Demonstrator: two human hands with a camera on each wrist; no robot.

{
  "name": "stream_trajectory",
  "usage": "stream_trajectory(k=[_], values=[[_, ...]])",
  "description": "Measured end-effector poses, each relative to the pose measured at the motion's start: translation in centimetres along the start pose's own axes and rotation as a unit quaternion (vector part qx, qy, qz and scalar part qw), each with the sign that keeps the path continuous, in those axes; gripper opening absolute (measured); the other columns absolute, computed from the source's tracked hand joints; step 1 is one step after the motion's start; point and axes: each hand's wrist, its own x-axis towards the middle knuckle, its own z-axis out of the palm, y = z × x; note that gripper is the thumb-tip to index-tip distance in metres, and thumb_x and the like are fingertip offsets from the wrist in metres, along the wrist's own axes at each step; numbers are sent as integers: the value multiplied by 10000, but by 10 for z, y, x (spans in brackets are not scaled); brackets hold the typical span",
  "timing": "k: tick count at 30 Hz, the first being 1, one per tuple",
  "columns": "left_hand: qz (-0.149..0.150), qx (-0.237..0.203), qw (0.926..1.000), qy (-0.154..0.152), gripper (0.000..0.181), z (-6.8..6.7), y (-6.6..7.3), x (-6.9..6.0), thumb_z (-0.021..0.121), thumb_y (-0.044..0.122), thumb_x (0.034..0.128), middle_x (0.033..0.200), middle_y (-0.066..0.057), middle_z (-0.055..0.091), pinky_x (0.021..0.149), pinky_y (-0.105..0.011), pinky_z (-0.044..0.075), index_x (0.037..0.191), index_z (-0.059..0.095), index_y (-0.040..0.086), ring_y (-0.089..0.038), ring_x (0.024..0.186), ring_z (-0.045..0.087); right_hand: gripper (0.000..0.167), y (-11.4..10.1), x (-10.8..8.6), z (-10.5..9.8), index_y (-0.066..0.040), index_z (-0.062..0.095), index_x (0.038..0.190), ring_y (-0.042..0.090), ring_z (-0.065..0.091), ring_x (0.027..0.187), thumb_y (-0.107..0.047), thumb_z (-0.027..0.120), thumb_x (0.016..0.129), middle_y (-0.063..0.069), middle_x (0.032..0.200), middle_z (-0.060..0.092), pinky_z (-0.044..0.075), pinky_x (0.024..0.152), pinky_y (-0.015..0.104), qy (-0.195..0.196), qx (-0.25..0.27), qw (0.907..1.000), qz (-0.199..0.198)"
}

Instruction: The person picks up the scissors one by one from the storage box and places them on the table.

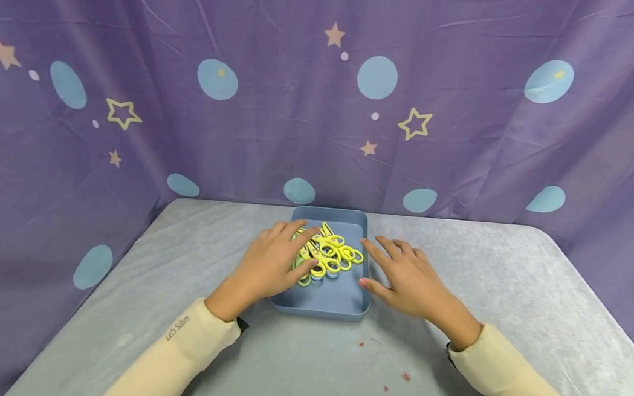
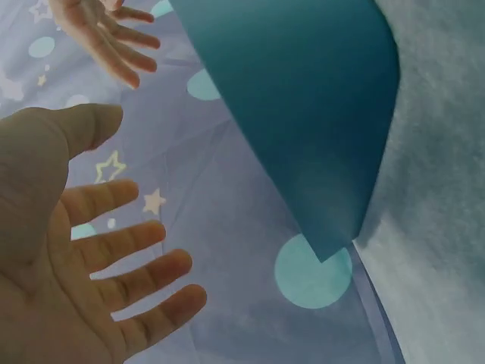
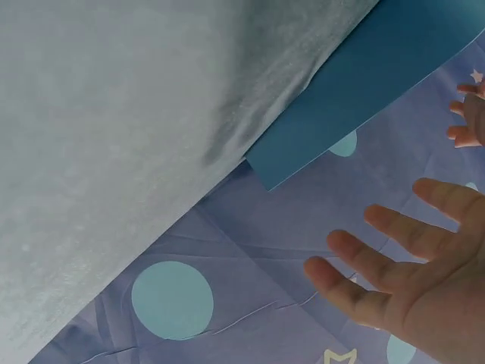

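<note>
Currently: mostly yellow scissors (image 1: 316, 256) piled in blue tray (image 1: 338, 299)

Left hand (image 1: 271, 257) spread over tray's left side, right hand (image 1: 411, 281) spread at its right wall; tray on grey bench (image 1: 487, 263); can't really tell whether left hand touches scissors

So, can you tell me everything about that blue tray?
The blue tray looks like smooth plastic, rectangular with low walls and rounded corners. It lies flat on the grey table, longer front to back. Scissors lie heaped inside; the left hand is over its left side, the right hand by its right wall.
</note>
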Motion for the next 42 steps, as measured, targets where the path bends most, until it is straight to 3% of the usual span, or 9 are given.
stream_trajectory(k=[6,11,17,22,27,31,34,37,42], values=[[-555,-358,9978,-43,578,4,-11,0,605,452,1014,1492,-144,506,852,-554,558,1509,517,167,-363,1241,553,695,-3,12,0,-172,487,1540,416,541,1248,-552,634,976,169,1486,519,467,935,626,214,-20,9996,-167],[-1118,-1000,9886,-161,603,9,-20,2,603,454,1018,1482,-155,500,906,-590,541,1511,509,120,-370,1309,519,662,-6,22,-1,-165,523,1514,406,557,1223,-525,654,974,166,1440,554,481,924,607,308,-72,9992,-257],[-1767,-1780,9676,-278,620,15,-33,4,608,409,1016,1466,-185,503,1068,-577,444,1509,490,52,-373,1347,497,646,-14,34,2,-165,539,1498,395,568,1203,-517,665,971,175,1407,576,494,906,596,300,-110,9989,-352],[-2186,-2371,9453,-489,575,21,-43,4,628,349,1012,1388,-196,559,998,-555,490,1482,511,40,-375,1263,558,605,-21,44,6,-178,557,1481,382,579,1174,-504,656,981,167,1389,594,501,875,573,322,-59,9985,-428],[-2453,-2723,9282,-641,527,26,-51,5,609,309,1019,1346,-219,592,924,-530,521,1464,531,37,-386,1180,599,577,-28,51,9,-172,563,1476,365,590,1108,-488,635,999,149,1359,612,503,834,539,271,-78,9983,-514],[-2716,-3224,9042,-684,530,29,-55,4,610,286,1020,1335,-221,585,744,-443,586,1481,512,43,-362,869,701,559,-32,56,13,-169,566,1469,350,592,1078,-466,641,1001,135,1318,627,506,816,524,220,-166,9979,-585],[-2909,-3682,8797,-767,536,31,-57,4,597,278,1029,1341,-217,557,624,-382,602,1500,484,49,-333,734,696,555,-35,59,18,-160,571,1460,342,594,1081,-463,645,1000,124,1296,630,514,821,526,124,-241,9976,-641],[-3023,-4037,8593,-852,527,33,-59,3,565,258,1039,1348,-222,526,646,-380,620,1504,466,31,-309,852,680,560,-39,63,22,-150,575,1452,340,592,1084,-466,649,996,122,1292,626,521,818,530,-14,-233,9975,-664],[-3220,-4666,8160,-1125,495,33,-62,3,538,208,1040,1306,-237,547,678,-430,625,1490,470,15,-317,927,661,559,-44,68,26,-126,588,1434,320,592,1007,-463,654,993,126,1233,628,528,769,490,-188,-42,9976,-665]])
